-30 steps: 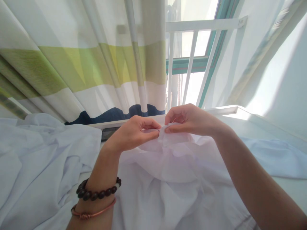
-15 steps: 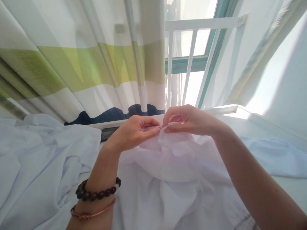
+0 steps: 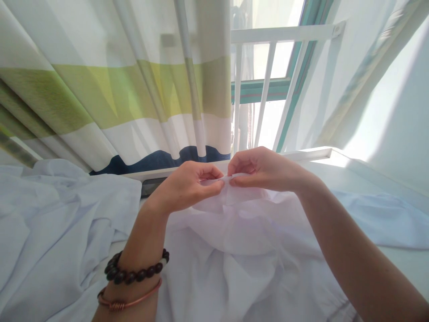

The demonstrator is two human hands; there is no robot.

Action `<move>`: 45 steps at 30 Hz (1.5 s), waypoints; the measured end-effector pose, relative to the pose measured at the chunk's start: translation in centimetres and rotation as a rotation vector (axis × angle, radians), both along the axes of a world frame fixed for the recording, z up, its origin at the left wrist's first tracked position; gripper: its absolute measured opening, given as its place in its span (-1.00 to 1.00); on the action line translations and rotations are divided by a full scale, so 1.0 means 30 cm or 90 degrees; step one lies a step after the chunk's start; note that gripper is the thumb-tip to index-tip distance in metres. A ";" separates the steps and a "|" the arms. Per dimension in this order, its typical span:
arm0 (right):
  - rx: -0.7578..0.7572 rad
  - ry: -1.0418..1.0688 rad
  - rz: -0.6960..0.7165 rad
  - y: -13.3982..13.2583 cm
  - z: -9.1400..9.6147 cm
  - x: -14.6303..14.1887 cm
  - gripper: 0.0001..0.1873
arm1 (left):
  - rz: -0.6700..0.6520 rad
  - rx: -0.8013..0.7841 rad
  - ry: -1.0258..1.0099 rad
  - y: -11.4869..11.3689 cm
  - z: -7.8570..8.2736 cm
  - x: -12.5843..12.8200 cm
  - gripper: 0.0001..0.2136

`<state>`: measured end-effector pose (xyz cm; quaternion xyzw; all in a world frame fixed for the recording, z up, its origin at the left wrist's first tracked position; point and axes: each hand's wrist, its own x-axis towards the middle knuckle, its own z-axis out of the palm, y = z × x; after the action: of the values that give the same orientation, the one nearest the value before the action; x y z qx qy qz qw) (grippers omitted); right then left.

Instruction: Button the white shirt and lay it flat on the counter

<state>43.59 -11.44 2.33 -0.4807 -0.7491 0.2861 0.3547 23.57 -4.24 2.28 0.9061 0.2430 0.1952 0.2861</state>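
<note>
A thin white cloth (image 3: 234,237) lies in loose folds in front of me, its upper edge raised between my hands. My left hand (image 3: 189,185) pinches that edge between thumb and fingertips. Close beside it, almost touching, my right hand (image 3: 259,169) pinches the same edge from the other side. The cloth hangs down from both pinches in soft creases. A dark bead bracelet (image 3: 134,273) and a copper-coloured bangle (image 3: 130,302) circle my left wrist. Whether the cloth is a garment or a sheet I cannot tell.
More white fabric (image 3: 63,232) is heaped at the left. A dark phone-like object (image 3: 151,187) lies behind my left hand. Beyond are a white and green curtain (image 3: 134,94), a white railing (image 3: 281,34) before the window, and a pale-rimmed ledge (image 3: 311,154). Bluish cloth (image 3: 385,219) lies at right.
Both hands stay in nearly the same place. The cloth edge between the fingertips has shifted slightly and now runs straighter from one pinch to the other.
</note>
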 end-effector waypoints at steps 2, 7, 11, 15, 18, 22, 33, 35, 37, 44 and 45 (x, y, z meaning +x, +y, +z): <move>0.002 -0.016 -0.023 -0.002 0.003 -0.007 -0.95 | 0.016 0.020 0.007 -0.001 -0.003 0.006 -0.84; 0.003 -0.030 -0.057 -0.004 0.006 -0.023 -0.94 | 0.029 0.053 0.021 -0.006 0.000 0.008 -0.84; 0.023 -0.034 -0.072 -0.002 0.002 -0.027 -0.95 | 0.008 0.013 0.038 -0.005 0.002 0.000 -0.80; 0.040 -0.044 -0.086 -0.003 0.000 -0.026 -0.96 | 0.003 -0.009 0.051 -0.003 0.001 -0.002 -0.78; 0.041 -0.048 -0.094 -0.006 0.001 -0.028 -0.98 | 0.000 0.014 0.060 -0.004 0.004 -0.001 -0.77; 0.037 -0.048 -0.086 -0.007 0.001 -0.038 -0.99 | -0.003 0.043 0.072 -0.008 0.008 -0.005 -0.78; -0.075 0.017 -0.016 0.000 0.000 -0.030 -0.94 | -0.023 0.016 0.049 -0.001 0.000 -0.004 -0.79; -0.113 0.030 0.007 0.003 -0.003 -0.020 -0.91 | -0.035 -0.013 0.053 0.002 -0.001 -0.005 -0.80; -0.140 0.039 0.025 0.004 -0.006 -0.013 -0.89 | -0.043 -0.041 0.053 0.005 0.001 -0.008 -0.82; -0.159 0.037 0.040 0.000 0.002 -0.004 -0.89 | -0.052 -0.083 0.030 0.015 -0.008 -0.012 -0.84; -0.162 0.036 0.038 -0.002 0.006 -0.004 -0.88 | -0.051 -0.085 0.025 0.016 -0.010 -0.012 -0.84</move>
<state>43.48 -11.51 2.50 -0.4910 -0.7104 0.4026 0.3035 23.20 -3.77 1.99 0.8976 0.2248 0.1492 0.3487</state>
